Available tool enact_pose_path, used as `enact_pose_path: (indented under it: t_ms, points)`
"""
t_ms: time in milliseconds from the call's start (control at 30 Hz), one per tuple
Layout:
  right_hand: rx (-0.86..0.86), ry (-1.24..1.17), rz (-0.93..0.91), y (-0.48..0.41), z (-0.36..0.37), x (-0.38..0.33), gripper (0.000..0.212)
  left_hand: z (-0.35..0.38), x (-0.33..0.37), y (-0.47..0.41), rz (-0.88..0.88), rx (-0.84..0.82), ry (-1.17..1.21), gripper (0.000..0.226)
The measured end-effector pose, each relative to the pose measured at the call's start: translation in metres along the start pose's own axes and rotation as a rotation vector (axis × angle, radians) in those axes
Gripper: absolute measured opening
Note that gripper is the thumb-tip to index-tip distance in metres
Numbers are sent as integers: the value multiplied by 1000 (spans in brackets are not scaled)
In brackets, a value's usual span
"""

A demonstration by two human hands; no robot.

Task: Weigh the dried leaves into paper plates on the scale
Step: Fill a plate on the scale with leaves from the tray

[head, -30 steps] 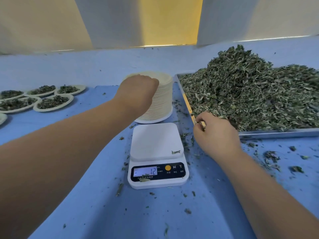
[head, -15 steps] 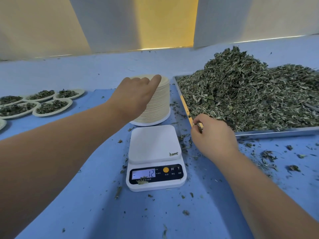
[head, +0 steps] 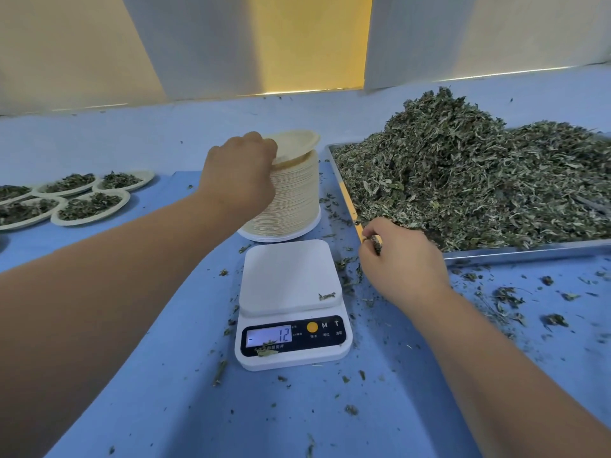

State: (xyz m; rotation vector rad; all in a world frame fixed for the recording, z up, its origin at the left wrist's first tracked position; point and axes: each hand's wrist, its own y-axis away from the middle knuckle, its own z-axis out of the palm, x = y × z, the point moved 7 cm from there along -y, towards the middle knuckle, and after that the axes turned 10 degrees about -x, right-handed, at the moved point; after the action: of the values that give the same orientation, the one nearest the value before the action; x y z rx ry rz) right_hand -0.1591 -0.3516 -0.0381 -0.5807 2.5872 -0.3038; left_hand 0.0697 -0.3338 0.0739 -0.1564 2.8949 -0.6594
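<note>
Centre frame, left hand point(head: 241, 173) pinches the top plate point(head: 297, 142) tilted off the stack point(head: 291, 200), likely freeing one for the scale point(head: 287, 276); right hand point(head: 400, 266) curls round leaves point(head: 375, 241) at the tray point(head: 529, 251) edge (for filling).

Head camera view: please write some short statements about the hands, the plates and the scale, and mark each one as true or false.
1. The left hand grips the top plate, tilted above the stack of plates. True.
2. A plate sits on the scale. False: only a leaf scrap lies on it.
3. The display reads minus 12. True.
4. The right hand lies flat on the table. False: it pinches dried leaves at the near corner of the tray.
5. The filled plates lie right of the tray. False: they lie at the far left.
</note>
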Motion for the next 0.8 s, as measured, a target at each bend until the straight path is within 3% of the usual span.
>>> enact_pose_path:
  t_ms: [167, 367, 500, 600, 700, 800]
  points:
    - [-2, 13, -4, 0, 1, -2, 10, -14, -7, 4, -114, 113, 217, 18]
    - [-25, 6, 21, 1, 1, -1, 16, -4, -13, 14, -166, 127, 471, 20]
    - [11, -78, 10, 2, -2, -2, 47, 2, -12, 46, -202, 350, 660, 26]
    - [92, -327, -23, 5, -10, -3, 74, 10, -5, 68, -191, 433, 801, 29]
    - [109, -456, -93, 7, -10, -8, 83, 15, -2, 85, -141, 479, 911, 26]
    - [99, -405, -137, 5, -7, -10, 76, 22, 0, 103, -107, 441, 950, 30]
